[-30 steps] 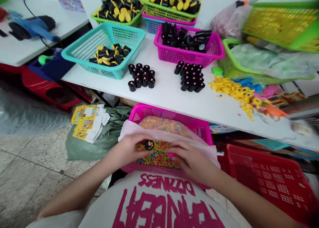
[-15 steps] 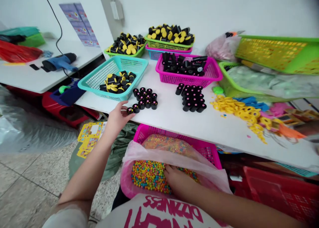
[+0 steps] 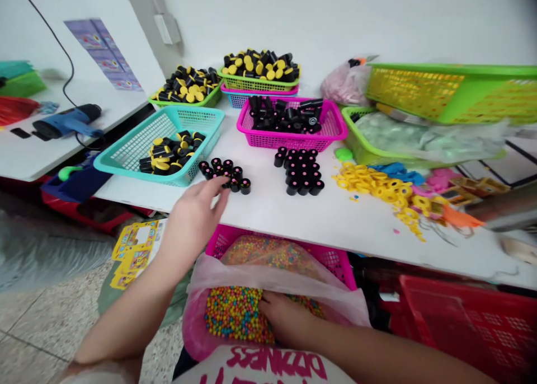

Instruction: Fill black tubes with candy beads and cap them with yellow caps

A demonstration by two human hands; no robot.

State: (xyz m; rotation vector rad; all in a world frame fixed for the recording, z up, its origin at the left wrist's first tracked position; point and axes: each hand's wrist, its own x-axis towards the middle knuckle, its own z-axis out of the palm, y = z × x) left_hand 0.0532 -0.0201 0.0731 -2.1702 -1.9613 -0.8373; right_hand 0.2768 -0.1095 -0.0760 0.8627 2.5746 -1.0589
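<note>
My left hand (image 3: 200, 207) reaches over the table's front edge, its thumb and fingers closed at a small black cylinder (image 3: 226, 183) on the near side of a cluster. Pink dots mark the tops of several of these cylinders (image 3: 216, 163). My right hand (image 3: 282, 312) is sunk in small multicoloured beads (image 3: 235, 315), its fingertips hidden among them. The beads fill a clear plastic bag (image 3: 293, 286) inside a pink basket (image 3: 350, 275) below the table edge. Further right stands a second block of black cylinders (image 3: 304, 174) in rows.
A turquoise basket (image 3: 113, 157) and a magenta basket (image 3: 251, 137) hold black pieces, some yellow-capped. Yellow rings (image 3: 377, 185) lie in a pile on the right of the white table (image 3: 268, 207). A blue heat gun (image 3: 69, 122) rests on the left table. A red crate (image 3: 461, 305) sits lower right.
My left hand has moved right, from the two near-left cylinders into the front of the cluster. My right hand stays in the beads. The whole view has shifted slightly.
</note>
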